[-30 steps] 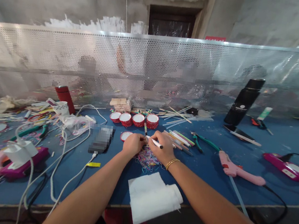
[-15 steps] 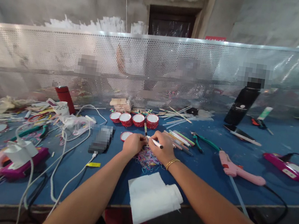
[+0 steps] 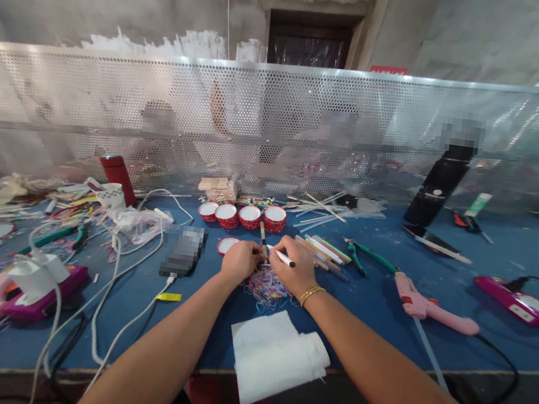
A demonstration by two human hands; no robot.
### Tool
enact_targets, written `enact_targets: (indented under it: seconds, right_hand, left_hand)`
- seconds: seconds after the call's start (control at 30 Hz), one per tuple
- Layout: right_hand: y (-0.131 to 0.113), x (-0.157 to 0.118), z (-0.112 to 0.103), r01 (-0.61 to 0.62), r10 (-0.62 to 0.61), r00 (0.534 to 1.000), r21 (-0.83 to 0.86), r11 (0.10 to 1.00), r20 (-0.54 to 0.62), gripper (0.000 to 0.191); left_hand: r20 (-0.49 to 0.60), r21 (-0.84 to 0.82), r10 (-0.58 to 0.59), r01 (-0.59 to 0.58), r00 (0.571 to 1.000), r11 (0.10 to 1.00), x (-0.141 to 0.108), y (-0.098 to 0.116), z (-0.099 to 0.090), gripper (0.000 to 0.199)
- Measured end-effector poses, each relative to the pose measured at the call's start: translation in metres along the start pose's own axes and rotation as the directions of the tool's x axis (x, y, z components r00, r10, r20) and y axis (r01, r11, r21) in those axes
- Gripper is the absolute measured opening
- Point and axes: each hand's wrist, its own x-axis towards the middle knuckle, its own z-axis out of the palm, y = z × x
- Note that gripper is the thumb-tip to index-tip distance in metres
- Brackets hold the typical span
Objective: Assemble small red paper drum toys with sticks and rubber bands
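Observation:
My left hand (image 3: pixel 241 260) is closed in a pinch on a narrow stick (image 3: pixel 263 233) with a green and brown upper end, which stands up from my fingertips. My right hand (image 3: pixel 294 266) grips a white marker pen (image 3: pixel 282 255) with a dark end, its other end close to the stick. The contact point is hidden by my fingers. Under both hands lies a pile of thin coloured rubber bands (image 3: pixel 268 289). Just behind, small red-rimmed round pieces with white tops (image 3: pixel 249 215) stand in a row, and another one (image 3: pixel 227 245) sits beside my left hand.
Several markers (image 3: pixel 325 250), green-handled pliers (image 3: pixel 367 253) and a pink glue gun (image 3: pixel 430 306) lie to the right. A phone (image 3: pixel 183 251) and white cables (image 3: pixel 110 286) are on the left. White paper (image 3: pixel 278 354) overhangs the table's front edge. A black bottle (image 3: pixel 436 188) stands behind.
Almost nothing differs; my right hand and the marker have shifted very slightly, with both grips kept.

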Motion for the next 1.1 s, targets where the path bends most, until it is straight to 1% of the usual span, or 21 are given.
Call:
enact_targets:
  seconds: [0.13, 0.27, 0.4, 0.57, 0.7, 0.93, 1.1]
  right_hand:
    - [-0.0003, -0.0007, 0.0002, 0.021, -0.021, 1.0, -0.002, 1.0, 0.001, 0.017]
    - [-0.0015, -0.0009, 0.0007, 0.048, -0.049, 0.999, 0.019, 0.999, 0.022, 0.017]
    - [-0.0014, -0.0006, 0.0004, 0.03, -0.031, 0.999, 0.028, 0.999, 0.032, 0.016]
    - [0.0005, -0.0003, -0.0003, 0.012, -0.012, 1.0, 0.0, 1.0, 0.002, 0.017]
    - [0.0002, -0.0006, 0.0003, 0.022, -0.022, 1.0, 0.001, 1.0, 0.0, 0.017]
    - [-0.0003, -0.0009, 0.0021, 0.04, -0.04, 0.999, 0.018, 0.999, 0.031, 0.016]
    - [0.0007, 0.0001, 0.0012, 0.009, -0.009, 1.0, -0.002, 1.0, 0.017, 0.017]
  left_hand:
    - [0.005, 0.01, -0.022, 0.022, 1.0, 1.0, -0.001, 0.0018, -0.0012, 0.016]
    - [0.001, 0.011, -0.008, 0.008, 1.0, 1.0, -0.0015, 0.0022, -0.0018, 0.017]
    - [-0.003, 0.014, 0.0, 0.0, 1.0, 1.0, -0.0005, 0.0006, -0.001, 0.017]
    - [0.004, 0.0, -0.01, 0.01, 1.0, 1.0, 0.0007, -0.0002, -0.0004, 0.013]
    - [0.008, 0.009, -0.015, 0.015, 1.0, 1.0, 0.0001, 0.0006, -0.0009, 0.015]
    - [0.002, 0.026, -0.023, 0.023, 1.0, 0.999, -0.0019, 0.003, -0.002, 0.017]
    - [-0.004, 0.009, -0.01, 0.01, 1.0, 1.0, -0.001, 0.0014, -0.0011, 0.015]
